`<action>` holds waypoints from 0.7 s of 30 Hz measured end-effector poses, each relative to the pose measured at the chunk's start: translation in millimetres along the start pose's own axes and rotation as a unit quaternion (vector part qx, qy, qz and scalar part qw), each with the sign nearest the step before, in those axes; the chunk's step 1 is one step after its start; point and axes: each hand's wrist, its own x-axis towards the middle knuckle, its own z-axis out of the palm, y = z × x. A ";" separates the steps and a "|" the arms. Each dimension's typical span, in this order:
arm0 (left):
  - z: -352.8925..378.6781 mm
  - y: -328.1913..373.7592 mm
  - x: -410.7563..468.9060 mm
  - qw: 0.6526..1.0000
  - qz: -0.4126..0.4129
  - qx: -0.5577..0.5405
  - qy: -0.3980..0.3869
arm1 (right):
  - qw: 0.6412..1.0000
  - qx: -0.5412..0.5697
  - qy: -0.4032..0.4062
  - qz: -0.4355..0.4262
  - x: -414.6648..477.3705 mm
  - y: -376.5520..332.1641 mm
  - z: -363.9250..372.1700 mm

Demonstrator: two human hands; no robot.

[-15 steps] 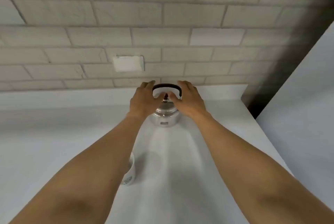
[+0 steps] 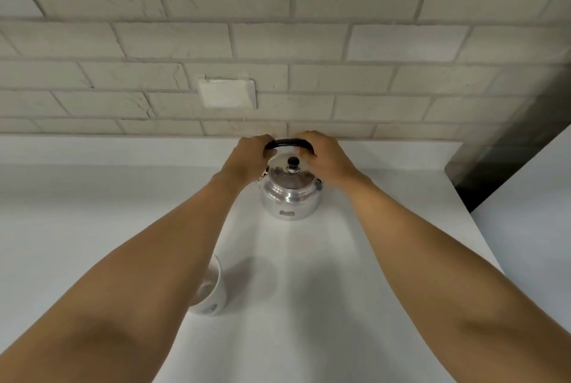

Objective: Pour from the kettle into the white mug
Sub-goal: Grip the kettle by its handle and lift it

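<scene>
A small shiny metal kettle [image 2: 290, 197] with a black arched handle and a black lid knob stands upright on the white counter [image 2: 340, 305], near the back wall. My left hand [image 2: 245, 160] grips the left end of the handle and my right hand [image 2: 327, 157] grips the right end, fingers curled over it. The white mug [image 2: 210, 293] stands nearer to me on the left, partly hidden under my left forearm, its opening facing up.
A pale brick wall rises behind the counter, with a white blank plate [image 2: 227, 93] set in it. At the right a dark gap [image 2: 494, 166] and a white panel [image 2: 531, 212] bound the counter's right edge.
Both hands have curled tighter over the kettle's handle. The kettle stands in the same spot on the counter.
</scene>
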 end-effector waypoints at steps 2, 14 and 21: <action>-6.3 0.9 -9.7 1.000 0.009 -0.009 0.004 | 1.000 0.010 -0.014 -0.011 -7.9 -6.7 -7.2; -56.2 30.2 -120.6 0.996 0.077 -0.034 0.021 | 0.993 0.074 0.094 0.019 -96.5 -91.8 -34.3; -40.7 31.6 -224.2 0.963 0.212 0.001 0.165 | 0.987 0.083 0.137 0.011 -146.8 -118.0 -49.3</action>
